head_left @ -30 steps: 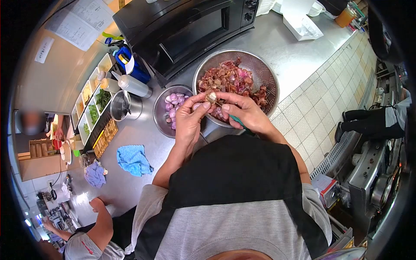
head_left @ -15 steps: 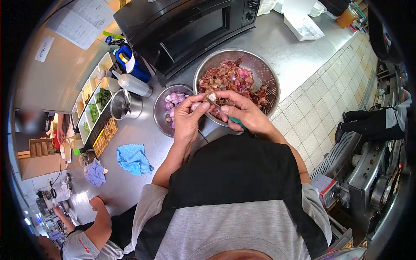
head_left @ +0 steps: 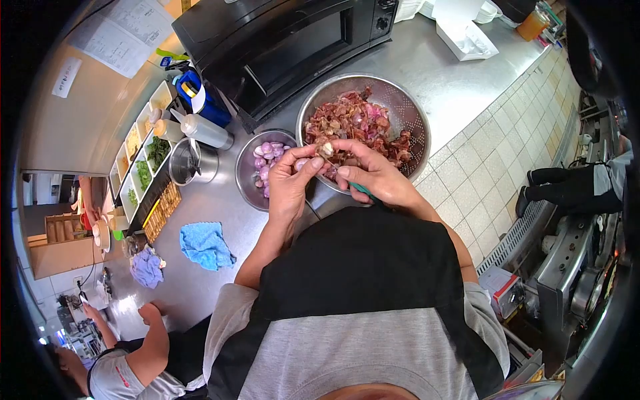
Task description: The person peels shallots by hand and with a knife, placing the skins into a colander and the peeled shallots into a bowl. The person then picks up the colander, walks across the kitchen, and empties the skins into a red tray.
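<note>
My left hand [head_left: 288,183] is closed round a shallot [head_left: 327,149], pale at its tip and held between the fingertips. A pinkish shape, maybe another shallot, shows between my left fingers. My right hand [head_left: 387,179] grips a small knife by its green handle [head_left: 363,191], the blade pointing at the shallot and partly hidden by fingers. Both hands meet over the near rim of a perforated steel colander [head_left: 415,120], which holds reddish-brown shallot skins [head_left: 353,117]. Left of it, a steel bowl [head_left: 245,187] contains peeled purple shallots [head_left: 270,152].
Behind the colander stands a black oven [head_left: 287,53]. To the left are a steel pot [head_left: 207,167], squeeze bottles, a rack of ingredient trays [head_left: 143,170], a blue cloth [head_left: 205,245] and a purple cloth [head_left: 147,267]. A co-worker's arm [head_left: 155,333] rests at lower left.
Both hands stay over the colander; my right fingers have shifted slightly around the shallot and a flap of brownish skin now shows beside it. The co-worker at lower left has moved slightly left.
</note>
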`<state>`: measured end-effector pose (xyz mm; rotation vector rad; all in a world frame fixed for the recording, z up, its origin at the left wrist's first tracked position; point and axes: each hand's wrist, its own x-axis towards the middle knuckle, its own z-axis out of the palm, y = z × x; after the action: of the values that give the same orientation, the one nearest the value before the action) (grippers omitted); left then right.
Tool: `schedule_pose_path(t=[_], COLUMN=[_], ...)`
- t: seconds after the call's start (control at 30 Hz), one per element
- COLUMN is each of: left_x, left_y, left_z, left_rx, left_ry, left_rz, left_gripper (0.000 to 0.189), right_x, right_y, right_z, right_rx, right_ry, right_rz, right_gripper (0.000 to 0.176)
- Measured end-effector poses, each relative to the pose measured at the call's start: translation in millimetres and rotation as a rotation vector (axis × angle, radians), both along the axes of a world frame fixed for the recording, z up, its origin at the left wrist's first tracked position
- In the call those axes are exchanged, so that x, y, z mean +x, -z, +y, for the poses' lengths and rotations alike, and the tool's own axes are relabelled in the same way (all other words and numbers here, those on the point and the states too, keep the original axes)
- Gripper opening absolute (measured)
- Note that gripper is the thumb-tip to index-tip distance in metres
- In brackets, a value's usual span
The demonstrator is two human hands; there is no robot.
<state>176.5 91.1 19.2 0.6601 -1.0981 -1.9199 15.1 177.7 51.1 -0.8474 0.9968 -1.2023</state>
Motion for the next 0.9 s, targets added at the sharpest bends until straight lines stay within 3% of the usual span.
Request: schedule_pose_path(t=[0.27,0.63,0.9], left_x=[0,-1,-3], left_y=[-6,-7,-4], left_z=[0,4,5], left_rx=[-0.063,-0.135,-0.090], left_ry=[-0.003,-0.052,-0.007], left_rz=[-0.098,-0.130,-0.133], left_gripper=[0.023,0.016,0.016], right_x=[-6,6,4], right_y=[2,6,4], right_z=[-1,-3,-6], right_rx=[0.086,0.016,0.030], right_ry=[0.009,0.116,0.098], right_rz=[-0.062,0.207,0.056], right_gripper=[0.038,0.037,0.026])
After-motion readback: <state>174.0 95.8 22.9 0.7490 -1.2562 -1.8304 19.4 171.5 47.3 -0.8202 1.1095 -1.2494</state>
